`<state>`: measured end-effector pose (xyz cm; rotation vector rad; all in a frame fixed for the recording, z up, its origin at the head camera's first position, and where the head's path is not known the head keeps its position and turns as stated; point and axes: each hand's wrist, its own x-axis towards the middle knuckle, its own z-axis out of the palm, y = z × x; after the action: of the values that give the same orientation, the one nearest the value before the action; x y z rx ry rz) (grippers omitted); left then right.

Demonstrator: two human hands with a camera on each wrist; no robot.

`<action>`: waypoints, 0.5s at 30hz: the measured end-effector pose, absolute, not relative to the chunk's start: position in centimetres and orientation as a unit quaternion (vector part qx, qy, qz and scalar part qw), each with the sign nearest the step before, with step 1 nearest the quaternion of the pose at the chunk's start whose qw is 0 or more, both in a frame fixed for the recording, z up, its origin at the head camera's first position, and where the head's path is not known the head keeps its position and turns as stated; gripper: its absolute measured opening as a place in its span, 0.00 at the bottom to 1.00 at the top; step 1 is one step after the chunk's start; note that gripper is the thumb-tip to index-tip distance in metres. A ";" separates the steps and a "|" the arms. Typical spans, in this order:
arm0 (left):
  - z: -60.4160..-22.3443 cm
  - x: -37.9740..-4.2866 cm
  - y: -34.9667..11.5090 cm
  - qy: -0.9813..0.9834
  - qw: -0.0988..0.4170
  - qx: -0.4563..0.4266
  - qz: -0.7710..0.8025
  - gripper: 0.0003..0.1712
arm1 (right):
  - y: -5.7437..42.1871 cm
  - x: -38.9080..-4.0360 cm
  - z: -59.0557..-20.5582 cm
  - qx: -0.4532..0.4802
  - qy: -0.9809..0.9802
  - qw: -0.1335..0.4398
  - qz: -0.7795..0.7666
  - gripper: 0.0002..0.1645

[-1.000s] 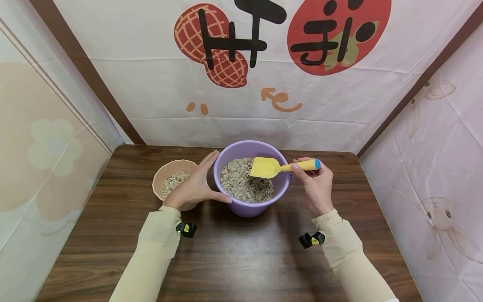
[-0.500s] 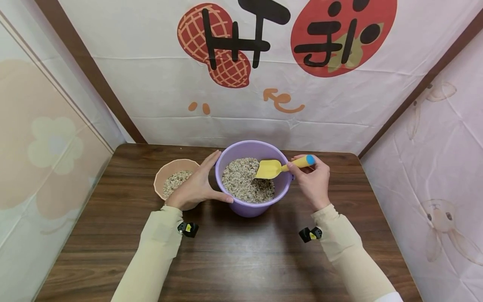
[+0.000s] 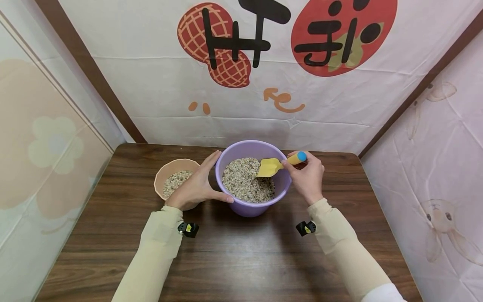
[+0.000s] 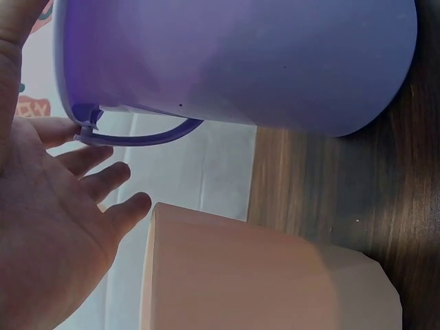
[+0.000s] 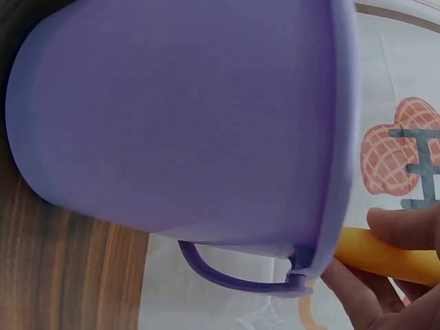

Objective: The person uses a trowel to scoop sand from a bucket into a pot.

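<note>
A purple bucket [image 3: 277, 147] full of pale, speckled gravel-like grains [image 3: 245, 180] stands on the table. My left hand [image 3: 196, 188] steadies it with spread, straight fingers at the left of the rim and the thumb at the front. In the left wrist view, the fingers [image 4: 100, 182] extend past the bucket's handle hinge. My right hand [image 3: 307, 178] grips the yellow handle of a toy shovel [image 3: 268, 167] at the bucket's right rim. The shovel's blade tip dips into the grains, and its blue-tipped handle slants up to the right.
Left of the bucket is a peach-coloured bowl [image 3: 163, 174] holding more grains, partly hidden behind my left hand. The brown wooden table [image 3: 241, 260] meets a printed white cloth wall [image 3: 158, 92] at its back edge.
The shovel has dipped from nearly level to tilted, its tip going down into the grains. My right hand has shifted left towards the bucket rim. My left hand stays at the bucket.
</note>
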<state>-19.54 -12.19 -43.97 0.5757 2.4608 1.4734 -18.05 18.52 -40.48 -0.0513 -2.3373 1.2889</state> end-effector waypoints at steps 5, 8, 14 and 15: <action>-44.1 -19.6 -12.1 0.829 0.117 0.191 0.512 0.82 | 18.1 -18.6 -40.5 -0.011 -0.862 0.229 0.452 0.12; -44.1 -19.6 -12.1 0.830 0.120 0.190 0.511 0.83 | 17.9 -18.9 -40.4 -0.007 -0.866 0.225 0.447 0.12; -44.1 -19.7 -12.2 0.838 0.110 0.193 0.498 0.83 | 17.8 -19.7 -40.3 -0.010 -0.866 0.215 0.452 0.13; -44.1 -19.7 -12.2 0.839 0.110 0.194 0.496 0.83 | 17.8 -19.7 -40.4 -0.011 -0.865 0.212 0.455 0.13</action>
<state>-19.75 -12.21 -44.08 0.5703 2.4661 1.4590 -19.75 17.80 -40.35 -0.0299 -2.4027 1.2628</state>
